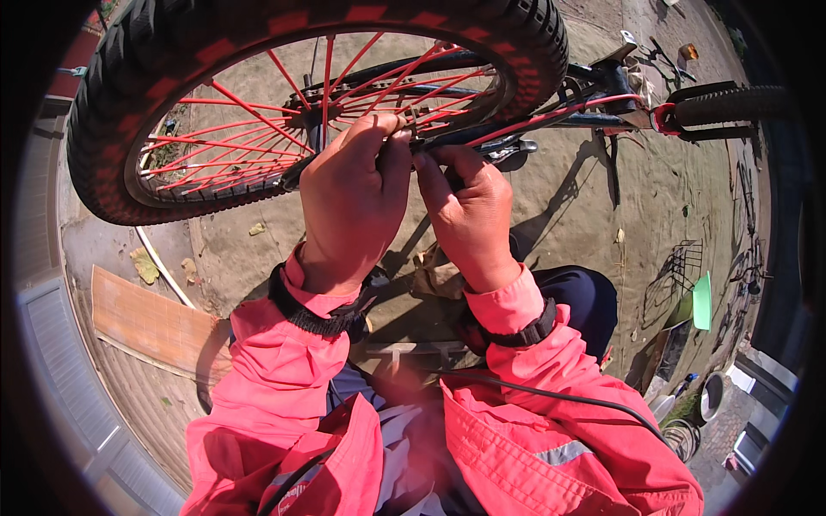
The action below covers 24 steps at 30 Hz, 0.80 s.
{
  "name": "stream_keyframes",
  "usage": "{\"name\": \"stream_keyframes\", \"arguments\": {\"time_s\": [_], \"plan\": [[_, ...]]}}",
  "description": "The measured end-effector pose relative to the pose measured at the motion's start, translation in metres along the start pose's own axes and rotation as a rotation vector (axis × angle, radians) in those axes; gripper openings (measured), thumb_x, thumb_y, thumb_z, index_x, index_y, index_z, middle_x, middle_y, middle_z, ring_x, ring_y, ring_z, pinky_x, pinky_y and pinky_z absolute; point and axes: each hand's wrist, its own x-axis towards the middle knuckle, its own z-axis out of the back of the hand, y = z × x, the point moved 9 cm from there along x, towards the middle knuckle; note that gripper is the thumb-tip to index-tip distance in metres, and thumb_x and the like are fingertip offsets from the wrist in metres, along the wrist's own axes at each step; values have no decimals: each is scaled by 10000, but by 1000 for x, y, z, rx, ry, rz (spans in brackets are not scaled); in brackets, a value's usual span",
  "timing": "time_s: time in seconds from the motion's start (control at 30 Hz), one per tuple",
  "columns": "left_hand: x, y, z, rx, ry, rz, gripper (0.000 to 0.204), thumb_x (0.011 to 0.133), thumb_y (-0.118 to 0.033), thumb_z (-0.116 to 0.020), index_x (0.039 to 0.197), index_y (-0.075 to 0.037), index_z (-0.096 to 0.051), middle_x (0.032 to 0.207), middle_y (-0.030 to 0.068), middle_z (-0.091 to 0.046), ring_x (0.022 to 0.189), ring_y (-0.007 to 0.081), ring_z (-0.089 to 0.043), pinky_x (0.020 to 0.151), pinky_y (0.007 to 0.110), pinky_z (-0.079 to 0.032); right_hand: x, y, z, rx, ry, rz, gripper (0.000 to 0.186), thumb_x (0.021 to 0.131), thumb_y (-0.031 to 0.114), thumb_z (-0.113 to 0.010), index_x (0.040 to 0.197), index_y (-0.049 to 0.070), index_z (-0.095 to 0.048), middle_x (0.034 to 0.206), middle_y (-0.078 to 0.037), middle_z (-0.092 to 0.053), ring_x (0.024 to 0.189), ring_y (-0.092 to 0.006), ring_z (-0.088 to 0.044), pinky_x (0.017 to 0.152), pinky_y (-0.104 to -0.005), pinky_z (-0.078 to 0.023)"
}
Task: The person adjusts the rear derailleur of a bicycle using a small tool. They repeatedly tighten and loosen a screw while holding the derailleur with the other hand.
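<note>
A bicycle wheel (325, 112) with red spokes and a chunky black tyre (107, 120) marked with red blocks fills the upper left. My left hand (357, 189) is closed in a pinch in front of the spokes, beside a dark frame tube. Close by on the right, my right hand (467, 202) also pinches, thumb against bent forefinger. Between the two sets of fingertips shows a small dark part (413, 120), too small to name. What either hand grips is mostly hidden by the fingers. A red and black frame tube (542, 119) runs off to the right.
The bicycle's other wheel (731, 105) is at the far right. A tan board (155, 318) lies left on the ground. At the right are a green plastic piece (702, 301), a wire rack (684, 258) and a round basin (711, 396). A cable (559, 396) crosses my right sleeve.
</note>
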Motion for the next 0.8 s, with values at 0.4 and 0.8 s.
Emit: {"name": "stream_keyframes", "arguments": {"time_s": [0.4, 0.8], "plan": [[1, 2, -2, -10, 49, 62, 121, 1007, -17, -640, 1102, 25, -701, 945, 106, -729, 811, 128, -675, 748, 273, -528, 7, 13, 11, -140, -60, 168, 301, 879, 33, -836, 1150, 62, -708, 871, -29, -713, 599, -87, -549, 564, -259, -462], [3, 1, -3, -30, 38, 88, 121, 979, -58, -651, 1070, -3, -709, 976, 175, -728, 839, 389, -712, 717, 403, -562, 17, 13, 1, -122, 116, 188, 227, 920, 9, -769, 1137, 37, -711, 933, -106, -778, 810, -183, -779, 702, -296, -585]]}}
